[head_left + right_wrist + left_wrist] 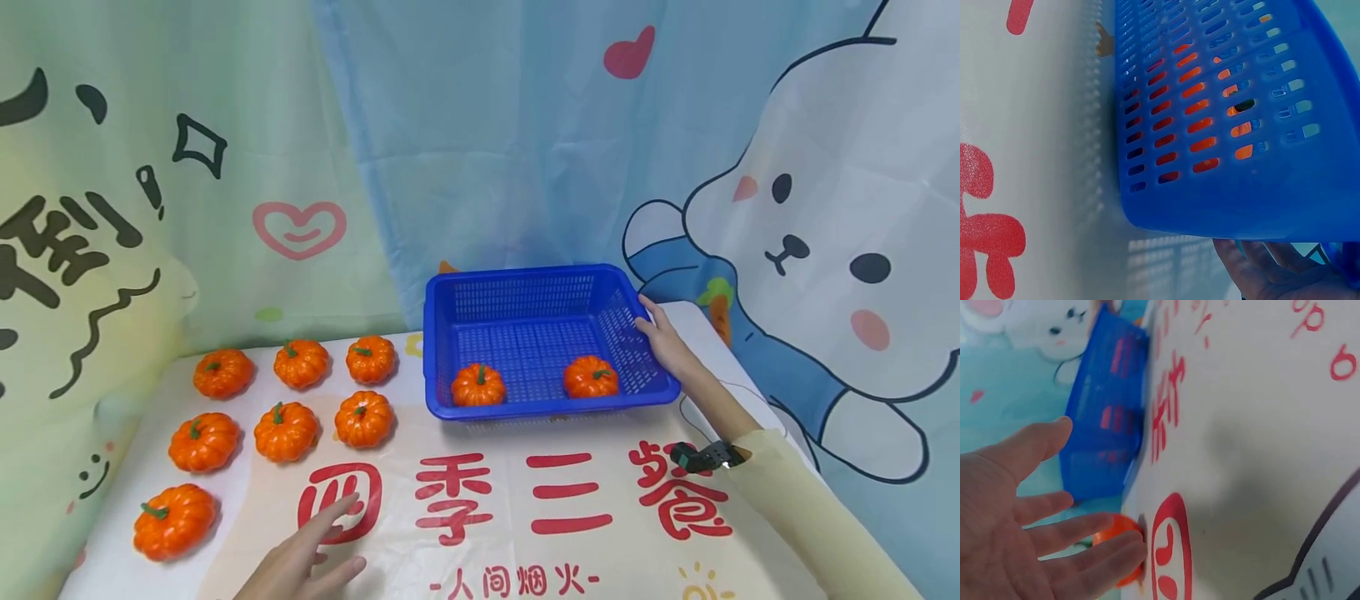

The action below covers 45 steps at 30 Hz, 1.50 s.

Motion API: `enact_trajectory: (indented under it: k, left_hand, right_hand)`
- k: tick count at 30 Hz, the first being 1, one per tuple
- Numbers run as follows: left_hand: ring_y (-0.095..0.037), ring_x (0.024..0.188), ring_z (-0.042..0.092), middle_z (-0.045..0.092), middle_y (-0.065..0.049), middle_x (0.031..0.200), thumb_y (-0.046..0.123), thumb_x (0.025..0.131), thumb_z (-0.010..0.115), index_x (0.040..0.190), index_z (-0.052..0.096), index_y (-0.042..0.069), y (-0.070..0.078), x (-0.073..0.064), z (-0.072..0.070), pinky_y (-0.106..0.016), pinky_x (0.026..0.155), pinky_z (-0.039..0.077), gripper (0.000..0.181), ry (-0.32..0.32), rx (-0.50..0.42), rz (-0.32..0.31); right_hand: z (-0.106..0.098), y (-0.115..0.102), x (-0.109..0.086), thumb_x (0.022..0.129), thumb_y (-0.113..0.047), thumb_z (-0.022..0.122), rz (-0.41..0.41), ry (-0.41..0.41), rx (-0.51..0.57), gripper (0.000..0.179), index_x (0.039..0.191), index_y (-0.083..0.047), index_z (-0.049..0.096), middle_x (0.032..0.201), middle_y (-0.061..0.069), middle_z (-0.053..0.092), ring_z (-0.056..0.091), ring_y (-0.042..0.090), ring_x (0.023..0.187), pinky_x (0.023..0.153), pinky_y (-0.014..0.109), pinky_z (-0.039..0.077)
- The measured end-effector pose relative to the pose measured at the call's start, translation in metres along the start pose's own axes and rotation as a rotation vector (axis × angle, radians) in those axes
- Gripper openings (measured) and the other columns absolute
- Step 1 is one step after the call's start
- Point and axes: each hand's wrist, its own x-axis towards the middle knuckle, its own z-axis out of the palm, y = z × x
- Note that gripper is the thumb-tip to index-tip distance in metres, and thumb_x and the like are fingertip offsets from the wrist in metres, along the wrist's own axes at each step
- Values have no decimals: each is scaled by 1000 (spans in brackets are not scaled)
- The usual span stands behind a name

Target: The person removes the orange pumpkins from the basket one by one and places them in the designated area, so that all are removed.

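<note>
A blue plastic basket [551, 406] with slotted walls stands at the back of the table. Two small orange pumpkins lie in it, one at the front left [478, 385] and one at the front right [591, 377]. My right hand [666, 340] grips the basket's right side, thumb at the rim and fingers against the outside wall. In the right wrist view, orange shows through the slots above the fingers [1254, 265]. My left hand [303, 560] hovers near the table's front, holding nothing, its fingers spread and thumb apart.
Several more orange pumpkins stand in rows on the left of the table, among them a front one [176, 522] and one nearest the basket [364, 419]. A printed cloth [510, 500] covers the table. Behind hangs a printed curtain [480, 167].
</note>
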Motion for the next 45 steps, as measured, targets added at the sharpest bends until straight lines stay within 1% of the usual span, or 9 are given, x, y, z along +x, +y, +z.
enact_trajectory:
  k: [5,13,15,17,22,27,31,35,45]
  left_hand:
    - [-33,113,61,59,-10,133,53,79,73,147,40,23,18,0,-15,-54,82,56,81,-60,79,110]
    - [-18,106,61,63,1,124,52,84,69,143,45,21,68,17,-42,-38,84,58,71,-41,275,419]
    - [-16,102,61,63,1,122,49,86,69,144,44,19,86,29,-50,-33,81,58,70,-30,331,472]
    - [-18,111,61,57,-4,137,43,88,69,147,40,18,107,45,-57,-34,84,58,71,-20,359,520]
    - [-32,135,47,39,-14,153,34,93,65,152,28,9,166,105,-68,-47,104,48,75,-63,469,612]
    - [-34,139,40,46,-20,147,30,94,64,144,41,-1,195,164,-66,-47,114,37,63,-202,758,586]
    - [-32,136,45,51,-18,142,29,93,65,140,47,-2,202,189,-61,-43,114,38,59,-342,867,600]
    - [-30,139,41,48,-16,146,31,92,66,144,44,2,205,198,-58,-43,115,36,63,-398,872,596]
    - [-27,133,47,52,-11,143,30,88,71,145,45,9,202,206,-49,-41,113,39,66,-405,882,526]
  right_hand:
    - [-3,22,15,106,-28,22,-1,11,-7,60,156,-17,-10,162,23,-8,0,51,147,115,69,1]
    - [-2,40,23,106,-38,22,-21,17,-23,61,156,-21,-9,163,21,-6,5,50,147,116,68,4]
    - [-4,41,22,106,-39,21,-17,12,-24,62,156,-22,-10,162,21,-6,6,51,147,115,69,5]
    - [-7,41,22,106,-40,21,-14,12,-30,62,156,-22,-10,162,22,-7,6,51,146,115,70,6]
    - [-12,41,24,106,-37,20,-20,17,-42,61,156,-21,-11,162,21,-8,3,50,147,115,70,4]
    - [-5,39,28,106,-36,22,-14,5,-33,60,156,-22,-10,163,18,-9,1,48,148,116,68,2]
    - [-1,38,28,106,-36,21,-7,4,-28,60,156,-22,-10,163,19,-7,2,48,148,116,69,3]
    - [-2,37,26,106,-39,21,-12,6,-38,61,156,-23,-10,163,19,-6,4,48,148,115,69,4]
    - [-5,32,22,106,-40,22,-16,15,-40,62,156,-22,-10,163,19,-6,3,48,148,116,68,3]
